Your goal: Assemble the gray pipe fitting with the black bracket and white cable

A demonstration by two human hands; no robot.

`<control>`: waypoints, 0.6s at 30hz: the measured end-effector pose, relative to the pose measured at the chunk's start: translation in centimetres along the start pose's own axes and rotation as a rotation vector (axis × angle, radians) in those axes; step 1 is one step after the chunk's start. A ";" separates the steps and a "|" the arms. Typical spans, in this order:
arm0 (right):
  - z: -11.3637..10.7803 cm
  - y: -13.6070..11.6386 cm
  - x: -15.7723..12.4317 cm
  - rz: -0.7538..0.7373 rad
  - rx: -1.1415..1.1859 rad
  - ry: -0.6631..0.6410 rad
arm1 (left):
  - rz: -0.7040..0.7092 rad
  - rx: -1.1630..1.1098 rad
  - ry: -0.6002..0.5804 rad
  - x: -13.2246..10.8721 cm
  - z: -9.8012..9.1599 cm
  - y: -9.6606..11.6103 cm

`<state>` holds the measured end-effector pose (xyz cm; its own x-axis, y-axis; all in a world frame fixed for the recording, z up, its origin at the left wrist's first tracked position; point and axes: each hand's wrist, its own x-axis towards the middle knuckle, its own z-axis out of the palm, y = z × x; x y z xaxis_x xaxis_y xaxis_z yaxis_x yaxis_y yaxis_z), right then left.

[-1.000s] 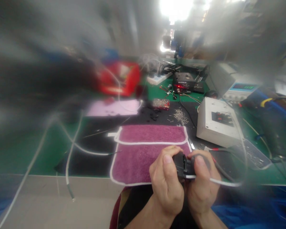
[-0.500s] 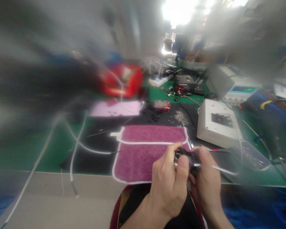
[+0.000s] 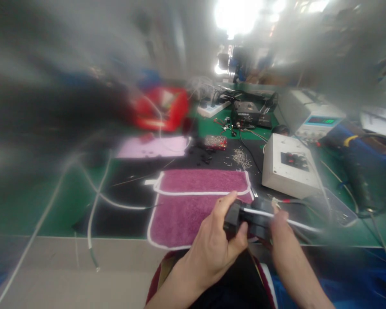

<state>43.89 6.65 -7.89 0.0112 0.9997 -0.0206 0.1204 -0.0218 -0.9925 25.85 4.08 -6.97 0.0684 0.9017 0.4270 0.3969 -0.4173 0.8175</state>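
Both my hands hold a black plastic housing (image 3: pixel 257 221) above the near right part of a purple cloth (image 3: pixel 183 219) with white edging. My left hand (image 3: pixel 209 244) grips its left end between thumb and fingers. On the right end, my right hand (image 3: pixel 283 231) is closed, its fingers partly hidden behind the housing. A white cable (image 3: pixel 300 224) lies across the housing's upper face and runs off to the right. Just beyond my right hand is a thin lead with a red sleeve (image 3: pixel 287 201). The inside of the housing is out of sight.
A white box with a dark panel (image 3: pixel 289 167) stands right of the cloth. Behind are a heap of small metal pins (image 3: pixel 241 159), black parts (image 3: pixel 206 159), a red bin (image 3: pixel 162 109) and a bench instrument (image 3: pixel 321 120). Loose white cables (image 3: pixel 94 210) hang over the left front edge.
The black housing has been turned in my hands: metallic inner parts showed before, and now a smooth black face with the white cable across it. My right hand has shifted slightly right.
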 end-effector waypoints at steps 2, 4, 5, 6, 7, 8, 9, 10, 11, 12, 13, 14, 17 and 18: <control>-0.5 -1.4 -0.2 -0.139 -0.170 -0.100 | -0.196 -0.154 0.064 -0.1 0.3 0.5; -0.6 -3.5 -0.4 -0.214 -0.294 -0.169 | -0.360 -0.347 0.122 -0.1 0.6 1.1; -0.5 -4.5 -0.5 -0.230 -0.325 -0.186 | -0.424 -0.453 0.133 0.0 0.8 1.3; -0.5 -5.4 -0.5 -0.242 -0.331 -0.198 | -0.482 -0.557 0.126 0.0 0.9 1.6; -0.4 -6.0 -0.6 -0.248 -0.313 -0.209 | -0.533 -0.650 0.111 0.1 1.0 1.7; -0.5 -6.4 -0.6 -0.251 -0.286 -0.230 | -0.576 -0.729 0.089 0.1 1.1 1.8; -0.6 -6.5 -0.6 -0.245 -0.259 -0.251 | -0.611 -0.795 0.061 0.2 1.2 1.9; -0.9 -6.4 -0.5 -0.235 -0.246 -0.259 | -0.641 -0.850 0.041 0.3 1.3 1.9; -1.3 -6.0 -0.5 -0.224 -0.249 -0.249 | -0.664 -0.899 0.032 0.4 1.3 2.0; -1.9 -5.6 -0.5 -0.215 -0.270 -0.220 | -0.680 -0.943 0.033 0.5 1.3 2.0; -2.6 -5.1 -0.4 -0.211 -0.305 -0.172 | -0.694 -0.984 0.041 0.6 1.3 2.0; -3.5 -4.7 -0.2 -0.219 -0.353 -0.114 | -0.705 -1.021 0.052 0.8 1.2 2.0; -7.2 -3.8 0.5 -0.246 -0.561 0.109 | -0.714 -1.091 0.080 1.4 0.7 2.0; -8.7 -3.6 1.0 -0.230 -0.645 0.192 | -0.709 -1.107 0.082 1.5 0.6 1.9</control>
<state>52.13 7.61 -3.33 0.0826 0.9616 0.2617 0.7038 0.1296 -0.6985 27.22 4.75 -4.99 0.0862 0.9687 -0.2329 -0.6336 0.2337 0.7376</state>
